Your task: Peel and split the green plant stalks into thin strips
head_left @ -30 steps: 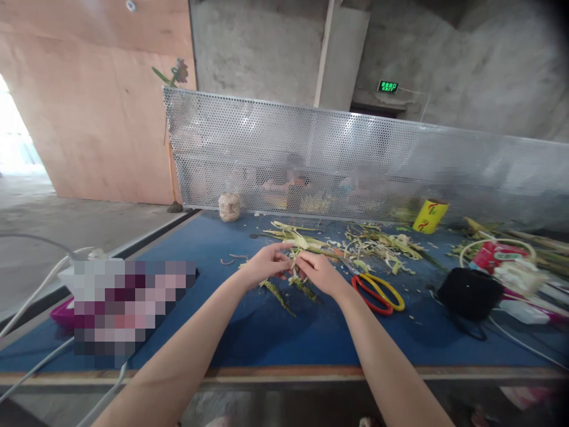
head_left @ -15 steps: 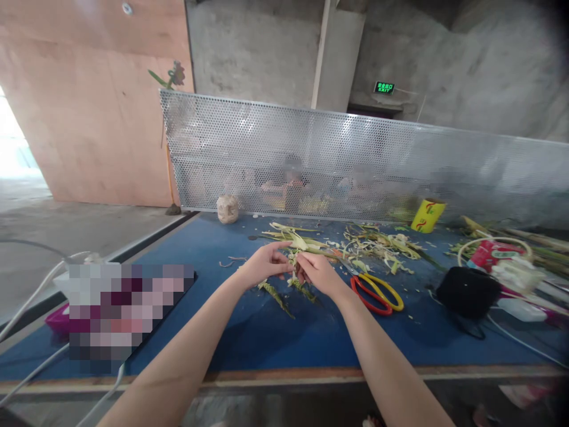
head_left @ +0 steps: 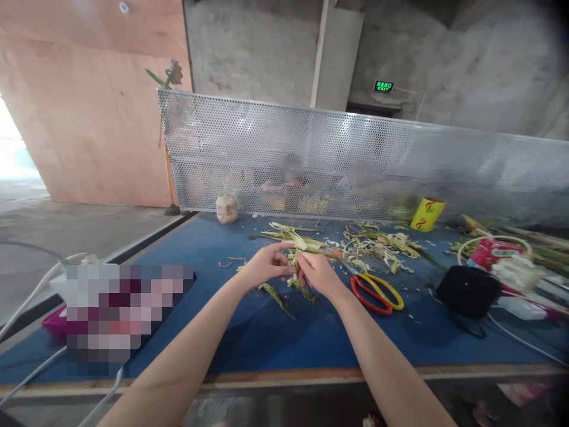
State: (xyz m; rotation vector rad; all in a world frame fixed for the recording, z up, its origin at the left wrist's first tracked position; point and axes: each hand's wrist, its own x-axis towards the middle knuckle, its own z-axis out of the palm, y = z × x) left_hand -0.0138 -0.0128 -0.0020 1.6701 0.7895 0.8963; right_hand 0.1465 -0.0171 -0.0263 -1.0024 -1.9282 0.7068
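My left hand [head_left: 265, 265] and my right hand [head_left: 318, 273] meet above the middle of the blue table. Between them is a pale green plaited leaf piece [head_left: 292, 258], mostly covered by the fingers. The right fingers are closed on it, and the left fingers curl against its other side. Two scaly green plaited ends [head_left: 276, 298] hang or lie just below the hands; I cannot tell whether they join the held piece. Behind the hands lie long pale leaf strips [head_left: 302, 238]. Scissors [head_left: 377, 295] with one red and one yellow handle rest beside my right hand.
Leaf scraps [head_left: 377, 242] cover the table's back right. A yellow roll [head_left: 427, 214] and a pale round lump [head_left: 226, 210] stand near the perforated metal screen [head_left: 267, 133]. To the right sits a black box [head_left: 468, 292] with cables; a blurred-out object [head_left: 128, 314] lies left.
Both hands stay in nearly the same place. The left fingers have shifted slightly against the leaf piece.
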